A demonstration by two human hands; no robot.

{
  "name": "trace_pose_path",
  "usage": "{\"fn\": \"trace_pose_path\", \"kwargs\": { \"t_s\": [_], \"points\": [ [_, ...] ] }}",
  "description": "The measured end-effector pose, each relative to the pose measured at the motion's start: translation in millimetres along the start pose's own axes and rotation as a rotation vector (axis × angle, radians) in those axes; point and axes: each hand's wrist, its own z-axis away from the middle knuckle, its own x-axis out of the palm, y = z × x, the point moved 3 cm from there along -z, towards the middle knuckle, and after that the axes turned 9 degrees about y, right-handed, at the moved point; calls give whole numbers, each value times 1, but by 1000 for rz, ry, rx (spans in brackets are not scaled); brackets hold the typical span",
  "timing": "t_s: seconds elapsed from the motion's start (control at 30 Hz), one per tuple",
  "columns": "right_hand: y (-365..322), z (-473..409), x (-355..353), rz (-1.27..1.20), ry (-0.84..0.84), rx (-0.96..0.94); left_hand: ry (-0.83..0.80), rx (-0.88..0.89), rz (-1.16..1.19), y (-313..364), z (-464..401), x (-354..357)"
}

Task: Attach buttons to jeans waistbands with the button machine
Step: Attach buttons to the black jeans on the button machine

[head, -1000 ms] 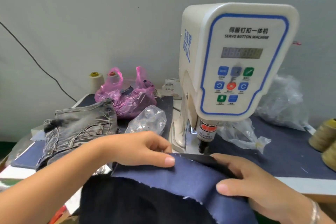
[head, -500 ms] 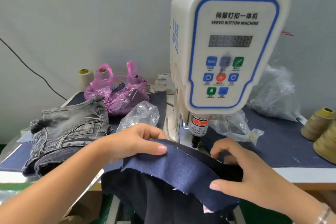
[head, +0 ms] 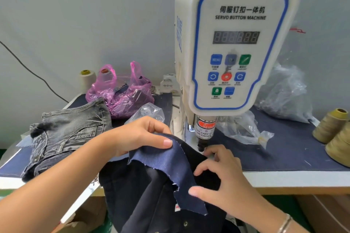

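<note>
Jeans (head: 151, 195) hang before the button machine (head: 234, 47); left hand (head: 140, 136) pinches the blue fabric flap (head: 170, 168), right hand (head: 223, 178) presses curled fingers on the dark waistband below its punch.

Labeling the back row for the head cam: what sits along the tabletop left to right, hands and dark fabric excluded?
grey jeans → cream thread cone → pink plastic bag → button machine → clear crumpled bag → olive thread cones
</note>
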Motion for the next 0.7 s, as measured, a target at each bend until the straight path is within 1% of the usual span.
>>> {"fn": "trace_pose_path", "kwargs": {
  "t_s": [0.1, 0.23, 0.3, 0.37, 0.43, 0.47, 0.53, 0.63, 0.67, 0.7],
  "points": [
    [1, 2, 11, 50, 78, 70, 15, 7, -2, 3, -1, -6],
    [-3, 6, 20, 78, 34, 140, -13, 0, -31, 5, -2, -7],
    [-1, 8, 20, 54, 53, 135, -10, 2, -31, 4, -2, -7],
    [-2, 11, 17, 29, 106, 126, -7, 11, -9, 2, -1, -8],
    [2, 14, 12, 8, 231, 87, -16, 11, -3, 1, 0, -9],
    [4, 15, 10, 0, 265, 81, -20, 8, -9, 1, 1, -9],
    [7, 16, 7, -59, 226, 131, -18, 3, -27, 0, 1, -10],
    [11, 13, 0, -329, 138, 224, -44, -17, -76, 0, 1, -11],
    [14, 11, -2, -384, 125, 265, -65, -23, -112, 2, 2, -11],
    [17, 10, -5, -375, 119, 295, -83, -25, -155, 3, 3, -10]
  ]
}}
